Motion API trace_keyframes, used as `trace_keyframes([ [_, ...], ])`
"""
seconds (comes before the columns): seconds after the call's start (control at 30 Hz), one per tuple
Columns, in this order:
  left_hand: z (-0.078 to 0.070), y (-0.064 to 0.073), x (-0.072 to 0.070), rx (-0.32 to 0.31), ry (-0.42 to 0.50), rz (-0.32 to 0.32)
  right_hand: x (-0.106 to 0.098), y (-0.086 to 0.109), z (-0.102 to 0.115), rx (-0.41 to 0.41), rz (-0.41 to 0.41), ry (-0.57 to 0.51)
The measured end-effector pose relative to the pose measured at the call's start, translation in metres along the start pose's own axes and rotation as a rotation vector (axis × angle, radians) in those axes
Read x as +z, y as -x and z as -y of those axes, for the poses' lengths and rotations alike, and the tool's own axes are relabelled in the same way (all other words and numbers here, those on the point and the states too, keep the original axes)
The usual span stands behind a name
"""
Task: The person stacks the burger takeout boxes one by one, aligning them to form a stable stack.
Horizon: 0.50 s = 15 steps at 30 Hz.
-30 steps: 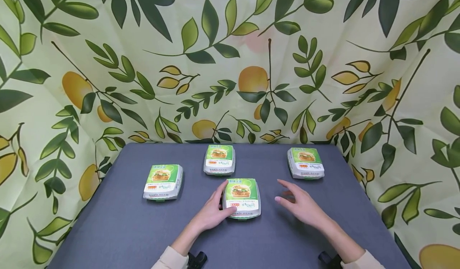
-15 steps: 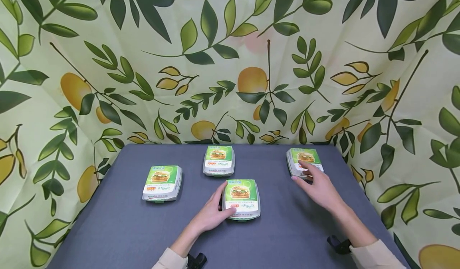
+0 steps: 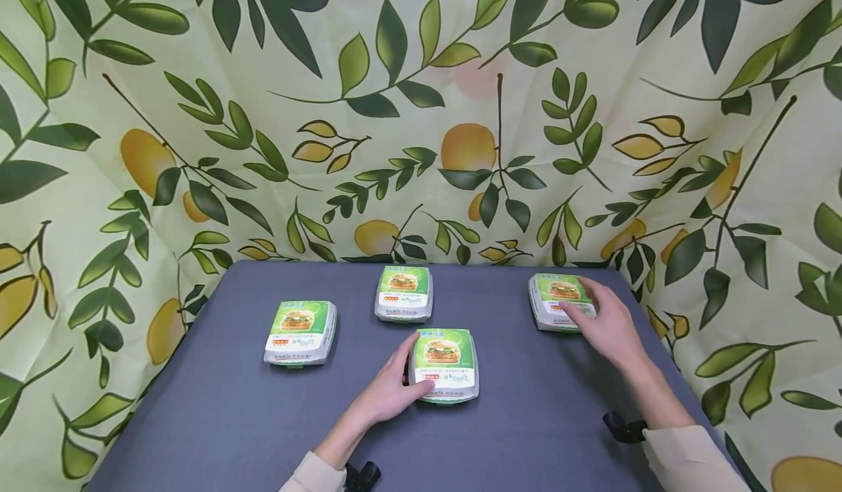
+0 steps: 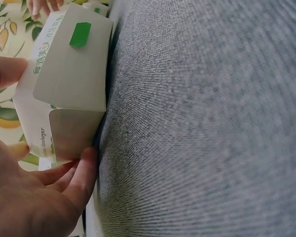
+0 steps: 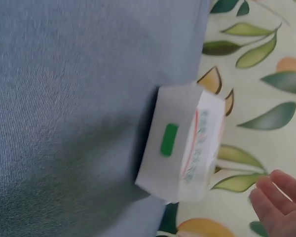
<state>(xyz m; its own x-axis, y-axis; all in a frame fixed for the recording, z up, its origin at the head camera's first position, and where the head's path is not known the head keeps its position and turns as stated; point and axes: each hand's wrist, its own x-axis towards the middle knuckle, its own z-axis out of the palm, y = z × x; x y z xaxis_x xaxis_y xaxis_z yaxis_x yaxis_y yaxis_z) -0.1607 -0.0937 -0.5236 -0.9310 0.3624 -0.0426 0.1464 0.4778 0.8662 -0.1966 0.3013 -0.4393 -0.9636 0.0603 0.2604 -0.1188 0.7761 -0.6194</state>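
Note:
Near the middle of the table lies a burger box (image 3: pixel 444 357), white with a green burger picture on its lid. My left hand (image 3: pixel 388 386) holds its left side, thumb over the front of the lid and fingers along the side wall. The left wrist view shows the box's white walls (image 4: pixel 74 69) and green tab close up. At the back right sits a second burger box (image 3: pixel 552 298). Over its right edge hovers my right hand (image 3: pixel 612 324), fingers spread; in the right wrist view that hand (image 5: pixel 281 202) is apart from the box (image 5: pixel 180 148).
Two more burger boxes lie on the dark blue tablecloth (image 3: pixel 329 433): one at the left (image 3: pixel 300 332), another at the back middle (image 3: pixel 404 293). A leaf-and-fruit patterned curtain (image 3: pixel 421 126) borders the table at the back and sides.
My right hand has moved right and away from me, from beside the middle box to the right edge of the back right box. The left hand stays on its box.

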Motion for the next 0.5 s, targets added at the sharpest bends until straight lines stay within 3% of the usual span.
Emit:
trace_keyframes([
  [0.23, -0.003, -0.001, -0.001, 0.009, 0.004, 0.008, 0.001, -0.011, -0.024, 0.018, -0.001, 0.04],
  [0.5, -0.004, 0.001, -0.003, -0.019, -0.002, 0.015, 0.012, -0.019, -0.05, 0.137, 0.11, -0.006],
])
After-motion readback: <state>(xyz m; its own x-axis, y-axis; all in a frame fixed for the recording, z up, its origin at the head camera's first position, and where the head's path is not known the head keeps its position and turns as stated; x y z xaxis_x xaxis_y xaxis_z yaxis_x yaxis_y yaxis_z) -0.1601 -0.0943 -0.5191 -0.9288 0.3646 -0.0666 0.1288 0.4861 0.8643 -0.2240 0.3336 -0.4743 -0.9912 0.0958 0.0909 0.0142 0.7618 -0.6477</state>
